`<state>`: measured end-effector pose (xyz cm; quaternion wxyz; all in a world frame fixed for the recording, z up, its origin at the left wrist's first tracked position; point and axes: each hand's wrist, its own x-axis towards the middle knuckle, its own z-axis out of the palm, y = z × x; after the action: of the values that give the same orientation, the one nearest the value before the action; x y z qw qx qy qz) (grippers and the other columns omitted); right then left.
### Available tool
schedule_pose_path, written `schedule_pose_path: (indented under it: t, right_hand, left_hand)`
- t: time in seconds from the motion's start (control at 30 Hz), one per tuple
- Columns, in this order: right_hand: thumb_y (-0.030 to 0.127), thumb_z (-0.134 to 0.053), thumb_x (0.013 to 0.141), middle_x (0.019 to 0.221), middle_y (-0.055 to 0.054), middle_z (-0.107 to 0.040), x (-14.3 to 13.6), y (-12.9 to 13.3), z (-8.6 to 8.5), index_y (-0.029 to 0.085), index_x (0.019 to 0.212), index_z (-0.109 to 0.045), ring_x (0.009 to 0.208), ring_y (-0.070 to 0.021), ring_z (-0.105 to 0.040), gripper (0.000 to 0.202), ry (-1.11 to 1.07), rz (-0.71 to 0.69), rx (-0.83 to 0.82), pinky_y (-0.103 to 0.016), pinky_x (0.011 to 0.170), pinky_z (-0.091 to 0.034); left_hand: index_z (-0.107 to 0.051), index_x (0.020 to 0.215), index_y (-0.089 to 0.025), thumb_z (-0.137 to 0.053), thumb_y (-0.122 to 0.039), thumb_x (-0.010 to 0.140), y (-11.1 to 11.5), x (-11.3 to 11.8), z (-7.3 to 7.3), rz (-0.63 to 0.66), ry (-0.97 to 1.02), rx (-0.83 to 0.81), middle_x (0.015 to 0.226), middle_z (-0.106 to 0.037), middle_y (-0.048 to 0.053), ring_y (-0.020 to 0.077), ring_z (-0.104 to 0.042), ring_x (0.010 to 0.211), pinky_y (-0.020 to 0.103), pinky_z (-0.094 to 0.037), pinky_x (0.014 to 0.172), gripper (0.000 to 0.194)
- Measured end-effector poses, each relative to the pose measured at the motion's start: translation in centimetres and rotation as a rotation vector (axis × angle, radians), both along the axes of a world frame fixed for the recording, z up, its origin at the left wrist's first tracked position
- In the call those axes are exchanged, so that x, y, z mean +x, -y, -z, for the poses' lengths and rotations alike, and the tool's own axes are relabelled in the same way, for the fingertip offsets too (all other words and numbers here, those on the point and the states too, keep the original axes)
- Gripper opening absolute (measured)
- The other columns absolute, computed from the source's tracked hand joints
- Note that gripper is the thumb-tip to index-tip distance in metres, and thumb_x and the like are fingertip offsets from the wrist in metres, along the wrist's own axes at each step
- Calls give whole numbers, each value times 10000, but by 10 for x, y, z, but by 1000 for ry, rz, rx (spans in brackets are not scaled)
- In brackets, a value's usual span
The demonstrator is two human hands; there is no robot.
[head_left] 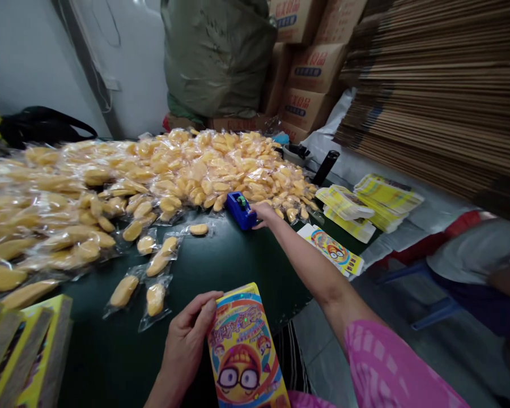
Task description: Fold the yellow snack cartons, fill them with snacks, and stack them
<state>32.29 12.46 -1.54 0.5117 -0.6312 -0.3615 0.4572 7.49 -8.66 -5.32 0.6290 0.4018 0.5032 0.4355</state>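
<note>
My left hand (187,345) grips the left edge of a yellow cardboard box (244,351) printed with a cartoon face in glasses, thumb on its front. Stretched out over the dark green table, my right hand (264,214) has its fingers bent at the near right end of a blue tape dispenser (240,212). A roll with a green core sits in the dispenser. Whatever those fingers pinch is too small to make out. Close by lies a single wrapped yellow snack (199,229), and several more are left of the box.
A large heap of wrapped snacks (187,170) covers the table's back and left. Flat printed cartons (335,249) and bundled ones (382,198) lie right, near a black cylinder (326,167). Yellow boxes (29,351) stand front left. Stacked cardboard (442,102) and a seated person (484,266) are at right.
</note>
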Motion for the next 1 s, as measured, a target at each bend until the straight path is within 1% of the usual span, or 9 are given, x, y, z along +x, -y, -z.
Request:
schedule_pose_path:
  t: [0.13, 0.37, 0.5, 0.67, 0.77, 0.83, 0.87, 0.93, 1.0]
  right_hand:
    - [333, -605, 953, 1224, -96, -616, -3, 3, 8, 159, 1240, -582, 1029, -223, -642, 337, -81, 19, -95, -428, 859, -565]
    - [330, -597, 958, 1230, -95, -614, -22, 34, 42, 157, 1237, -584, 1040, -225, -639, 329, -125, 166, 40, -427, 866, -562]
    - [353, -596, 955, 1241, -86, -611, -30, 41, 50, 156, 1232, -592, 1066, -248, -628, 340, -116, 197, 53, -440, 889, -551]
    - [345, -598, 956, 1238, -96, -612, -26, 34, 45, 165, 1241, -584, 1044, -226, -636, 337, -137, 171, -19, -431, 875, -558]
    - [339, -590, 961, 1247, -98, -609, -23, 30, 38, 175, 1236, -589, 1044, -220, -635, 321, -131, 184, -72, -428, 879, -557]
    - [341, -595, 959, 1225, -94, -616, -22, 32, 33, 167, 1230, -588, 1021, -215, -641, 323, -129, 190, -95, -418, 856, -564]
    - [334, -599, 957, 1178, -87, -630, -22, 36, 30, 156, 1203, -596, 975, -201, -649, 304, -132, 189, -98, -394, 820, -572]
    - [287, -607, 949, 982, -45, -652, -23, 54, 20, 131, 1061, -623, 793, -142, -639, 193, -148, 182, -78, -303, 695, -561]
    - [213, -614, 920, 730, 22, -586, -26, 87, 5, 142, 844, -601, 586, -77, -537, 104, -180, 163, -18, -218, 567, -487]
  left_hand:
    - [-781, 918, -191, -796, -579, 662, -3, -2, 2, 8, 61, -36, 863, -769, 59, 210, -683, 748, 242, -555, 613, 465]
    - [-775, 936, -189, -810, -582, 644, -11, -2, 7, -40, 25, -53, 863, -771, 57, 190, -673, 728, 225, -550, 602, 490]
    - [-769, 964, -182, -815, -568, 649, -14, -3, 14, -53, 34, -68, 839, -769, 53, 194, -680, 715, 238, -556, 596, 501]
    - [-770, 950, -173, -840, -541, 626, -19, 0, 12, -98, 65, -77, 812, -770, 49, 188, -684, 689, 240, -559, 576, 495]
    - [-773, 935, -164, -865, -502, 601, -23, 4, 3, -156, 70, -33, 775, -764, 44, 175, -684, 668, 229, -554, 571, 485]
    - [-775, 911, -163, -880, -460, 586, -24, 6, -8, -200, 77, 61, 756, -756, 34, 162, -681, 651, 227, -554, 575, 452]
    - [-775, 895, -166, -881, -439, 588, -23, 7, -14, -226, 74, 130, 761, -754, 30, 158, -681, 651, 231, -558, 584, 425]
    - [-767, 874, -178, -869, -397, 616, -21, 7, -27, -281, 35, 296, 818, -762, 27, 163, -694, 699, 250, -578, 634, 353]
    - [-753, 868, -189, -833, -347, 680, -16, 6, -40, -322, -58, 486, 901, -767, 30, 178, -711, 801, 271, -593, 711, 259]
